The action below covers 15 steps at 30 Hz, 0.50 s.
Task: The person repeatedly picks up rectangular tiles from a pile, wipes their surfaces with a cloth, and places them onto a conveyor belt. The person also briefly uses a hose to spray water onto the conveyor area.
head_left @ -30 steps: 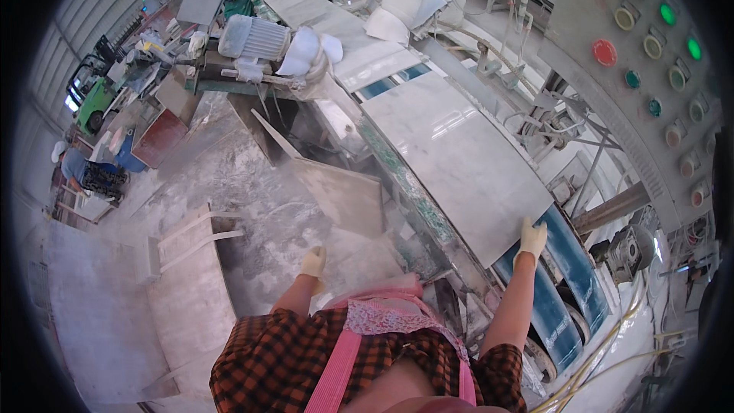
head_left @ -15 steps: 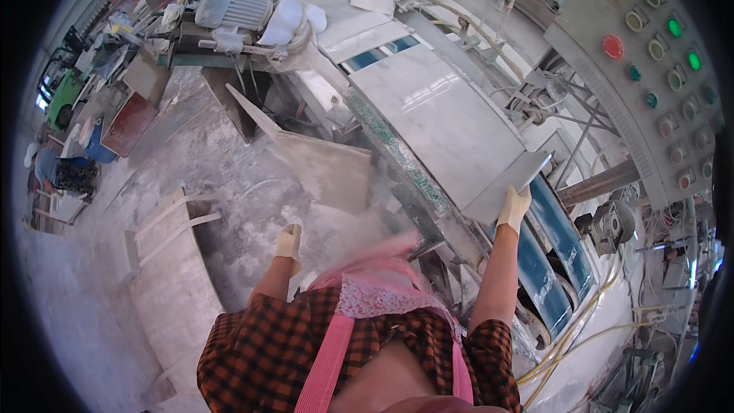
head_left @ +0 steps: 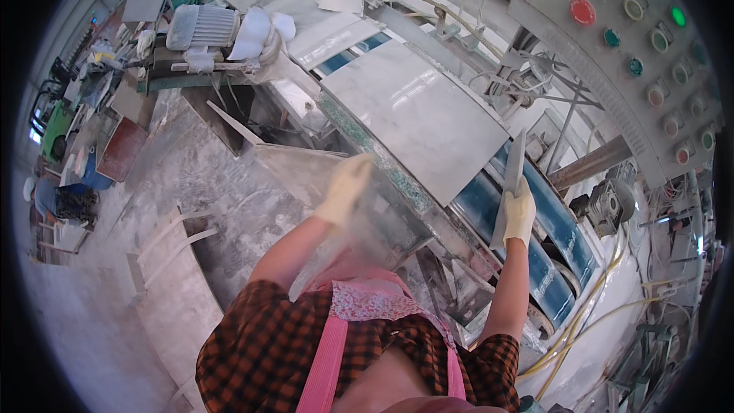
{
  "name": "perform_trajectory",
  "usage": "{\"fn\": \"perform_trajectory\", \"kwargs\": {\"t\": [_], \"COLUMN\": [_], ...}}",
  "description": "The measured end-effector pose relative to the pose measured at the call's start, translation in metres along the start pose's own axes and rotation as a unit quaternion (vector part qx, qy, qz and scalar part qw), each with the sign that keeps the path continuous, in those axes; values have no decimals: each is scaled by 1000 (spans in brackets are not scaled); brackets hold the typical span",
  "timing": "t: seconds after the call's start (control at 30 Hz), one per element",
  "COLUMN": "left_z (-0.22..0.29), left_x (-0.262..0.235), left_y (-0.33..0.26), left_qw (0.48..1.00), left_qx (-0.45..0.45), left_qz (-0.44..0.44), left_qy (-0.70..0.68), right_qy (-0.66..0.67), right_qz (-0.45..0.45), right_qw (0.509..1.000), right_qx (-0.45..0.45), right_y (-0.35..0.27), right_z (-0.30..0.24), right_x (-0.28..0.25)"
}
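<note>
"What do you have through the head camera?"

"I have the right hand (head_left: 518, 216) wrapped firmly around the narrow slab (head_left: 513, 172), which stands tipped on edge over the blue belts (head_left: 547, 283), just beside the near end of the large slab (head_left: 428, 111). I can't tell whether its lower end touches a belt."

"And the other side?"

"The left hand (head_left: 346, 190) is well apart from the right, in front of the leaning board (head_left: 287, 172). It's blurred; I see nothing in it, but I can't tell whether it is spread or curled."

"Which step would you call this?"

"I judge it to be the lifting and turning of the narrow slab, with one hand bearing it. The large slab lies flat, with neither hand on it."

"So what does the next move call for?"

"In my view, a second grip: the left hand across the green-flecked rail (head_left: 382, 168) to the slab's free edge. I'd keep its upper corner from knocking the large slab, since a thin sheet like that could chip. Green lights (head_left: 678, 16) glow on the control panel (head_left: 612, 61), so I'd treat the belts as live."
</note>
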<state>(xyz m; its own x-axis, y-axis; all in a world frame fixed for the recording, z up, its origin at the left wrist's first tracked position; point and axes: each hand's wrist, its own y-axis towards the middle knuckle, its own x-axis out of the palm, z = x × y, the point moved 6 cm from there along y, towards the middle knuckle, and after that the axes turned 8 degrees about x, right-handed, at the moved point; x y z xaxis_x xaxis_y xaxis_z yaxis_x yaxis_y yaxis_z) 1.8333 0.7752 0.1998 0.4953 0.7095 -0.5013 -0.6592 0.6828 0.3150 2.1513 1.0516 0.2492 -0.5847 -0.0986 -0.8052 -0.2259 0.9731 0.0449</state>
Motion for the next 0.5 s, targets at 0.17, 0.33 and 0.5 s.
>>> {"fn": "perform_trajectory", "kwargs": {"t": [0.17, 0.33, 0.5], "left_z": [115, 148, 141], "left_x": [141, 233, 258], "left_y": [61, 76, 82], "left_qw": [969, 927, 919], "left_qx": [84, 157, 130], "left_qz": [-226, -240, -203], "left_qy": [52, 244, 313], "right_qy": [35, 61, 117], "right_qz": [-11, -29, -21], "right_qw": [999, 996, 993], "right_qx": [-3, 49, 24], "right_y": [-4, -7, -6], "right_z": [-6, -7, -3], "right_x": [-5, -13, -19]}}
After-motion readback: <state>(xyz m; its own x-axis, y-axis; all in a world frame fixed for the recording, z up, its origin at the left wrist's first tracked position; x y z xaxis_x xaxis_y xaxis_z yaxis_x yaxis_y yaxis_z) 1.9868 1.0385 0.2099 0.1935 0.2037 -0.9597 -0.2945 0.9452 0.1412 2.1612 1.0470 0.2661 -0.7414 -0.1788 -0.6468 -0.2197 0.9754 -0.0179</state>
